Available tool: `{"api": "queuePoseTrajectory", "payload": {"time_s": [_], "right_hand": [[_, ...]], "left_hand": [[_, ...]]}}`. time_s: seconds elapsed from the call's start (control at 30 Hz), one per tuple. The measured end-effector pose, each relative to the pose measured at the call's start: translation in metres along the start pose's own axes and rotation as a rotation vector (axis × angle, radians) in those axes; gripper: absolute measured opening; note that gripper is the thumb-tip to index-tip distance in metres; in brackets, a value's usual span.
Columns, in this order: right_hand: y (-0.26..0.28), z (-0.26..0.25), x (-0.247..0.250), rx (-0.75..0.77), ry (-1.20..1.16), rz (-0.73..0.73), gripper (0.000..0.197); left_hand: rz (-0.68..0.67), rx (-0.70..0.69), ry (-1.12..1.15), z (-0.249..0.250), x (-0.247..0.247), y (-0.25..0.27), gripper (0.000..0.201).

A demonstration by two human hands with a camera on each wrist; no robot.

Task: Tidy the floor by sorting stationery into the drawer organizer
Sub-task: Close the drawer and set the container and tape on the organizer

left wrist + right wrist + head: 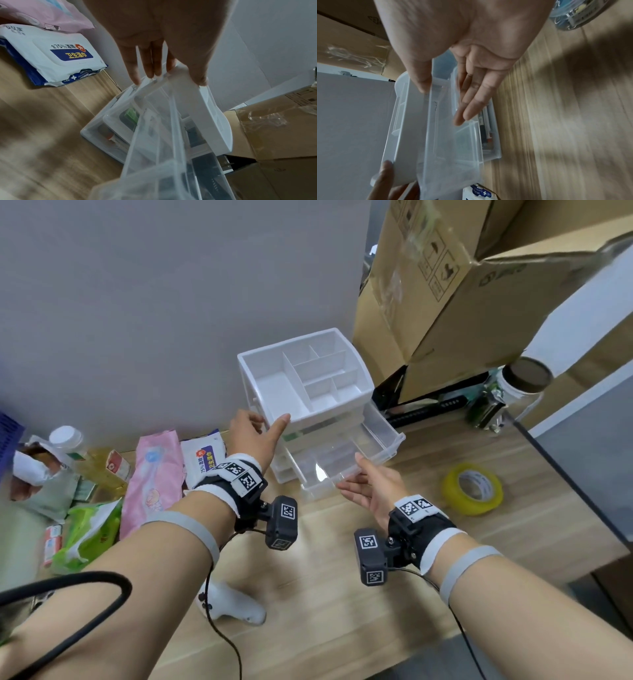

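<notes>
A white drawer organizer [305, 385] with a divided top tray stands on the wooden floor against a grey wall. Its upper clear drawer [342, 453] is pulled far out toward me and looks empty. My left hand [269, 422] holds the organizer's front-left top corner, thumb on the rim and fingers on the side; the left wrist view shows this left hand [168, 75] on the organizer [205, 108]. My right hand [349, 472] pinches the drawer's front wall, thumb above and fingers below. In the right wrist view, pens [485, 128] lie in a lower drawer beneath the clear drawer [450, 142].
A yellow tape roll [472, 489] lies on the floor to the right. Cardboard boxes [428, 285] and a white jar [524, 381] crowd the back right. Wet wipes [202, 460], a pink pack [154, 477] and a green pack [89, 532] lie left. A socked foot [236, 604] is near.
</notes>
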State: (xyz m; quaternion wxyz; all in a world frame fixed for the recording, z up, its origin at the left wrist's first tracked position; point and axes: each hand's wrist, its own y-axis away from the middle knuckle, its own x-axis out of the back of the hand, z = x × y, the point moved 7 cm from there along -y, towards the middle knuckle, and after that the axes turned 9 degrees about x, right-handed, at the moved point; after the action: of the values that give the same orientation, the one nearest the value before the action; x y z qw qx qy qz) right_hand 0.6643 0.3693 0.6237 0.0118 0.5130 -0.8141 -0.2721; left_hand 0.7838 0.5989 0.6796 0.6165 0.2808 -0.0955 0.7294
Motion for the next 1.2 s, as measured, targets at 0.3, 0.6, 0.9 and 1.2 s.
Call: {"api": "queuePoseTrajectory", "payload": {"time_s": [0.3,0.6,0.9,1.2], "right_hand": [[0.003,-0.022,0.068,0.031,0.336,0.057,0.038],[-0.052,-0.052,0.237,0.146,1.334,0.173,0.045],[-0.071,-0.017,0.283,0.168,1.573,-0.149,0.068],[-0.082,-0.032,0.284,0.241,1.500,-0.166,0.021]], "left_hand": [[-0.092,-0.512,-0.003,0.104,-0.050,0.074,0.024],[-0.907,-0.414,-0.651,0.058,-0.232,0.174,0.048],[-0.843,-0.289,-0.843,-0.022,-0.315,0.193,0.108],[-0.794,-0.260,-0.493,0.016,-0.307,0.189,0.066]]}}
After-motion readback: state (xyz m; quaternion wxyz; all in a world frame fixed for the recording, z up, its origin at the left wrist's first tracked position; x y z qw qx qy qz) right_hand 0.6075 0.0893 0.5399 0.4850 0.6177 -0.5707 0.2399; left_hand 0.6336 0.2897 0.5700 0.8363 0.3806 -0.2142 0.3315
